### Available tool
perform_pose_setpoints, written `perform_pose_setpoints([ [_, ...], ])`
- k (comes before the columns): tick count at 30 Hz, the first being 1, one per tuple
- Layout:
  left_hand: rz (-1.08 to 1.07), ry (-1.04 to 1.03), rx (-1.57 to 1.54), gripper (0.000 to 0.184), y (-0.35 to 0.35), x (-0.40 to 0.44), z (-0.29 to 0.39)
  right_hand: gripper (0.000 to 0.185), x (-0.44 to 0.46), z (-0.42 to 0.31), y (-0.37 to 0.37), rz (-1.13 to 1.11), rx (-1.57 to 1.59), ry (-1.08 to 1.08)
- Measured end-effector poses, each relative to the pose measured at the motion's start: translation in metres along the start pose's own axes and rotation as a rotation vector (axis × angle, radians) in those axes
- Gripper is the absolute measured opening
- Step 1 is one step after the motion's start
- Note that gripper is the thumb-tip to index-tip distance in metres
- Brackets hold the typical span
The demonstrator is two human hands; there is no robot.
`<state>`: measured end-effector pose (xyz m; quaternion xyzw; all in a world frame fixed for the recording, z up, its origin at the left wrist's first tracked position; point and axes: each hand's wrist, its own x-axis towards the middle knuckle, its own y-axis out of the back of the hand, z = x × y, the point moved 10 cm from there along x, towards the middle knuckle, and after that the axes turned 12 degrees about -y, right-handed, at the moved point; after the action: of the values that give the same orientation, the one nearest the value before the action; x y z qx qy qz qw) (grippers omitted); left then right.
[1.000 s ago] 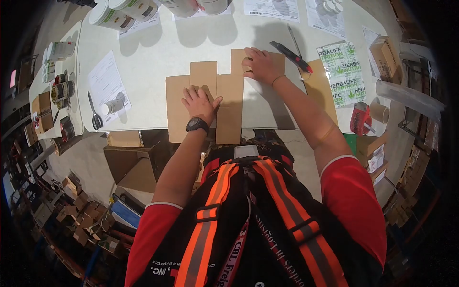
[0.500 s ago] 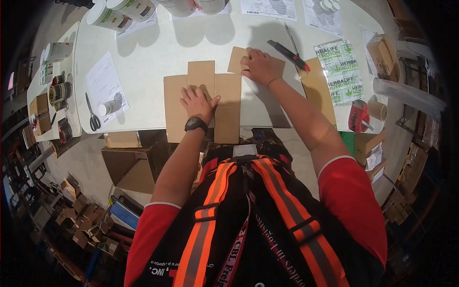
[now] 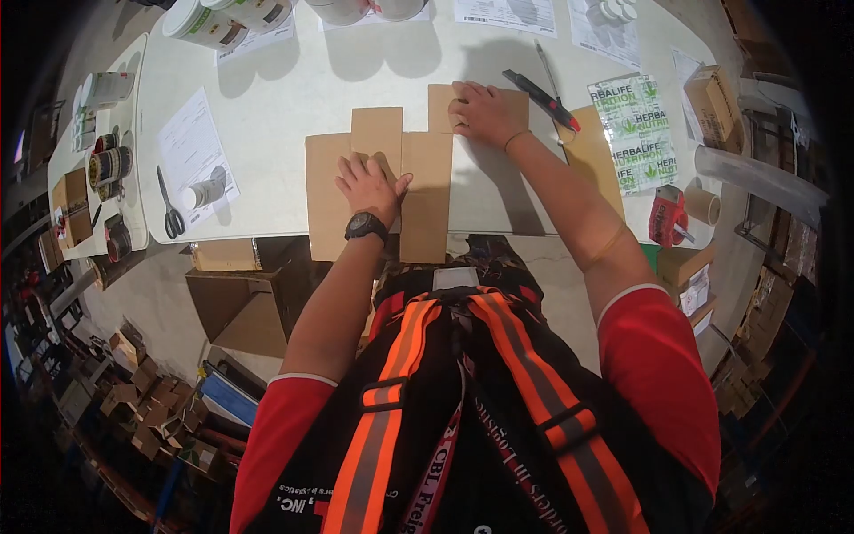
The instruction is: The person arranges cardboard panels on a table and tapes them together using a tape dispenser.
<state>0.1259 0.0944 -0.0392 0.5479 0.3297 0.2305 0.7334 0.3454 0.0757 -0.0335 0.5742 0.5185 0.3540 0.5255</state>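
Observation:
Across the front edge of the table lies a flat piece of cardboard (image 3: 426,198) with a centre seam and a narrower flap at its far end. My left hand (image 3: 369,189), with a black watch on the wrist, rests on it with fingers spread. To the right, a smaller cardboard piece (image 3: 439,109) lies on the table. My right hand (image 3: 487,114) is on that piece, its fingers bent and closed on it. Part of the piece is hidden under the hand. A black-and-red box cutter (image 3: 540,100) lies just beyond the right hand, beside a pen (image 3: 546,67).
Scissors (image 3: 170,203) and a small white bottle (image 3: 205,193) on a paper lie left. White tubs (image 3: 203,24) stand at the back. On the right are a printed plastic packet (image 3: 633,133), a red tape dispenser (image 3: 667,216) and a small box (image 3: 714,105). Below the table stands an open carton (image 3: 236,307).
The smaller cardboard piece has turned from slanted to nearly square with the table, moving with my right hand slightly rightward and away. My left hand stays on the larger piece.

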Motion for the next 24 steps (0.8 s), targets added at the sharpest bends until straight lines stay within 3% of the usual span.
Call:
perform_pose_setpoints([
  [22, 0.026, -0.002, 0.026, 0.074, 0.0004, 0.0002, -0.0003, 0.035, -0.0031, -0.0014, 0.0043, 0.005, 0.016, -0.027],
  [24, 0.031, -0.003, 0.027, 0.074, -0.001, -0.0005, -0.0011, 0.036, -0.0036, 0.0008, 0.0034, -0.023, 0.014, -0.106],
])
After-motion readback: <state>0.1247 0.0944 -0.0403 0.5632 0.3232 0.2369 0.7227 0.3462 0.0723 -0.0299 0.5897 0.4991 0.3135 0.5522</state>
